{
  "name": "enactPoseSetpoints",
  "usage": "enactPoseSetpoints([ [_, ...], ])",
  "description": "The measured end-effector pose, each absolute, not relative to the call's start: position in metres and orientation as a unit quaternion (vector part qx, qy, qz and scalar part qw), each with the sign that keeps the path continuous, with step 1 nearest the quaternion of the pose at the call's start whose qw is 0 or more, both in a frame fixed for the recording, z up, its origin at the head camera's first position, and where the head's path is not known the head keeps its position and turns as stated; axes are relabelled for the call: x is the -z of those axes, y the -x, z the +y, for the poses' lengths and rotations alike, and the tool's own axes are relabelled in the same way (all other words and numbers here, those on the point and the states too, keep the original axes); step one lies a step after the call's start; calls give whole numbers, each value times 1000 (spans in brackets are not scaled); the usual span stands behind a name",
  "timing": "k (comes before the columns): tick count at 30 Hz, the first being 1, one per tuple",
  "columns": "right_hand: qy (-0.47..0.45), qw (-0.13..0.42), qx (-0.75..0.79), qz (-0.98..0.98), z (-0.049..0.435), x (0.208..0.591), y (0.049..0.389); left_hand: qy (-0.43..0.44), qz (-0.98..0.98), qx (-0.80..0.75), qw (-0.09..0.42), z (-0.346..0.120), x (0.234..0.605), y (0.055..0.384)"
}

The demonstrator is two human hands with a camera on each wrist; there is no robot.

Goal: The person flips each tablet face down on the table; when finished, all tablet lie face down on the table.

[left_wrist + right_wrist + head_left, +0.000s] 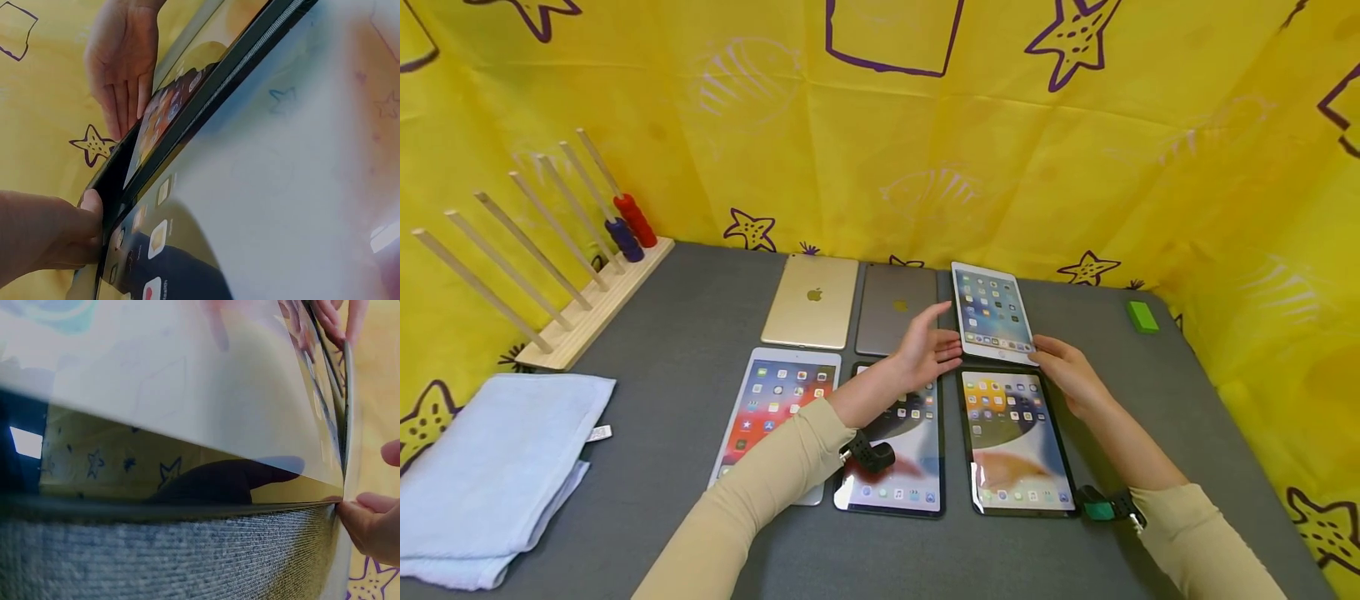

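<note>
A white-framed tablet [992,310], screen lit with app icons, is at the back right, turned slightly askew. My right hand [1071,375] pinches its near right corner, thumb at the frame. By its left edge is my left hand [925,350], fingers extended and thumb apart; whether the fingertips touch the edge I cannot tell. In the left wrist view both hands, left [44,237] and right [125,56], appear beyond the near tablets. A dark-framed tablet [1018,442] lies just in front, and another [891,467] sits under my left forearm.
A gold tablet [811,304] and a grey tablet [883,312] lie face down at the back. A white tablet [775,396] is front left. Further left are a wooden peg rack [602,308] and folded blue towels [497,467]. A green block [1142,317] sits back right.
</note>
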State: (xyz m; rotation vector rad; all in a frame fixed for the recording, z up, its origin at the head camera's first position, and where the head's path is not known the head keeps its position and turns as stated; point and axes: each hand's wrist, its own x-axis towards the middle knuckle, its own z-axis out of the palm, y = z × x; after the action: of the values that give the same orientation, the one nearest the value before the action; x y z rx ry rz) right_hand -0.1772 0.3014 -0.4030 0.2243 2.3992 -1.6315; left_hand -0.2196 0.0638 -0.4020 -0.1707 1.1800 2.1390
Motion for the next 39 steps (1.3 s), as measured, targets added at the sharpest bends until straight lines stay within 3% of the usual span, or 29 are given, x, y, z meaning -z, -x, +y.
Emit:
enactPoseSetpoints([
  [12, -81, 103, 545, 828, 291, 404, 178, 6, 560, -780, 277, 64, 398, 216],
  [29, -81, 132, 576, 803, 267, 402, 189, -149, 796, -577, 103, 50, 389, 194],
  [39, -93, 129, 606, 780, 254, 401, 195, -190, 809, -553, 59, 48, 390, 193],
])
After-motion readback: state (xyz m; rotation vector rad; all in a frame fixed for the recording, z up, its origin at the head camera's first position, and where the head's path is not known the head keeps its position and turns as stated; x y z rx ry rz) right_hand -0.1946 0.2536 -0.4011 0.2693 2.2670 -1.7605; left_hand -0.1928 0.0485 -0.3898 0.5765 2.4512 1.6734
